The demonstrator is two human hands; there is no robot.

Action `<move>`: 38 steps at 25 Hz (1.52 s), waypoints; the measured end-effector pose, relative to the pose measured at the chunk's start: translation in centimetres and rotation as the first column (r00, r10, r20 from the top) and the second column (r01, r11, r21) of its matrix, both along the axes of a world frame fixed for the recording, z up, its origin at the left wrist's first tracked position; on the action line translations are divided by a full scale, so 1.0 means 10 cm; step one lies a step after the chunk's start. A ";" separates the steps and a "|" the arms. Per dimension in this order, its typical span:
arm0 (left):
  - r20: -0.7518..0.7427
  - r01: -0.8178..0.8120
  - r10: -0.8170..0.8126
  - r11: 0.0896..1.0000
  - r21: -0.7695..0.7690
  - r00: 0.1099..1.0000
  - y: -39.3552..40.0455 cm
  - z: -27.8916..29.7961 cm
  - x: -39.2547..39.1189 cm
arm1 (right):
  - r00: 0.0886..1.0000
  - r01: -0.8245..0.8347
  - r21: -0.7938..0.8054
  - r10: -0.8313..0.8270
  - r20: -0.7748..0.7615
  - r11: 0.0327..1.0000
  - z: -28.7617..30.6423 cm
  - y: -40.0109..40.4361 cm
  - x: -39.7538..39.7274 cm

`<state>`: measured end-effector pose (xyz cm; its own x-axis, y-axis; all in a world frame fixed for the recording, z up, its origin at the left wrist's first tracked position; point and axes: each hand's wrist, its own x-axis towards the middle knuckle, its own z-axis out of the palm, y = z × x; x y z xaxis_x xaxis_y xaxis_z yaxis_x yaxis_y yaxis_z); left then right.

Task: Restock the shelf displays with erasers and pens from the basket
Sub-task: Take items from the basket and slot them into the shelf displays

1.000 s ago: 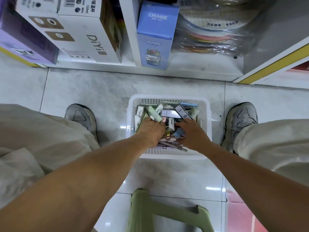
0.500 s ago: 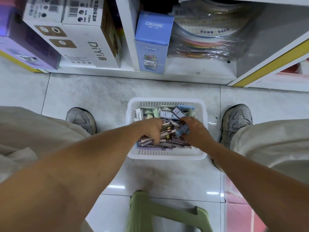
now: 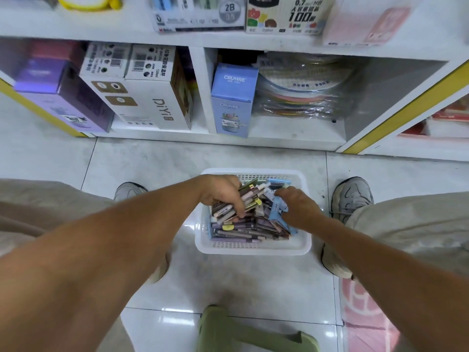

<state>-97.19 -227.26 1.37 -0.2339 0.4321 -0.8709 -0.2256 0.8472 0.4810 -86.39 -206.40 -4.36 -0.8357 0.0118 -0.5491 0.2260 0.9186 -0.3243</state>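
Note:
A white plastic basket stands on the floor between my feet, filled with pens and small packs. My left hand grips a bundle of pens and holds it just above the pile. My right hand is over the basket's right side, its fingers curled round a light blue pack. More dark and purple pens lie flat in the basket's near half. The white shelf unit rises behind the basket.
On the bottom shelf sit a blue CRUHRE box, white DiYi boxes, a purple box and wrapped round sheets. Lead and pen boxes stand on the shelf above. A green stool is below me. My shoes flank the basket.
My left hand has gathered a bundle of pens and lifted it off the pile. My right hand has closed on the blue pack. The view has tilted up, showing more shelf.

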 end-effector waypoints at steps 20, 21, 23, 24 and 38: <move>-0.012 -0.396 0.484 0.730 0.556 0.875 0.08 2.79 -0.39 | 0.867 0.302 -0.870 -0.492 0.081 0.390 3.40 0.18 -0.86; -0.018 -0.443 0.547 0.697 0.564 0.837 0.10 2.86 -0.46 | 0.855 0.272 -0.859 -0.519 0.009 0.433 3.51 0.22 -0.91; 0.009 -0.508 0.616 0.640 0.577 0.788 0.12 3.01 -0.61 | 0.804 0.219 -0.829 -0.576 -0.146 0.515 3.72 0.30 -1.02; 0.030 -0.531 0.632 0.622 0.576 0.774 0.14 3.09 -0.69 | 0.762 0.194 -0.814 -0.606 -0.226 0.548 3.82 0.35 -1.10; 0.340 -0.762 0.740 0.348 0.546 0.581 0.33 3.10 -1.13 | 0.424 0.042 0.063 0.039 -0.905 0.997 3.76 0.46 -1.86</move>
<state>-108.52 -223.98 32.36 -0.7141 0.4792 -0.5104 -0.6393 -0.1493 0.7543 -104.94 -201.80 33.25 -0.8506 0.0149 0.5256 -0.1585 0.9458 -0.2833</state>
